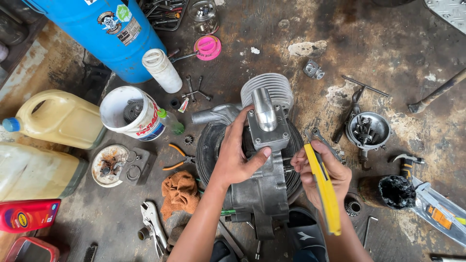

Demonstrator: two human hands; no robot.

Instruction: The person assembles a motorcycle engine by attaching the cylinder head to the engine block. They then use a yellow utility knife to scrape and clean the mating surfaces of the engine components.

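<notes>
Left hand (238, 157) is clamped on the engine (264, 160), fingers wrapped over its left flank and thumb pressed on the grey cover plate, steadying it upright on the grimy floor (340, 43). Right hand (320, 172) is closed tight around a yellow-handled tool (324, 191), its tip pointed into the engine's right side, just beside the left thumb. How far along? The finned cylinder (268, 88) sits above the left grip and the casing looks assembled around it, yet loose parts lie all about, so by my reading plenty of work remains. Right of the tool hand, a metal bowl (368, 130) holds small parts; below it stands a black greasy pot (394, 191). Left of the steadying hand lie an orange rag (180, 191) and orange pliers (177, 157). Further left, a white bucket (130, 114) with red lettering, a blue drum (104, 31) with round stickers, a yellow jug (60, 119) with a blue cap, and a red can (26, 215) bearing a yellow oval label.
</notes>
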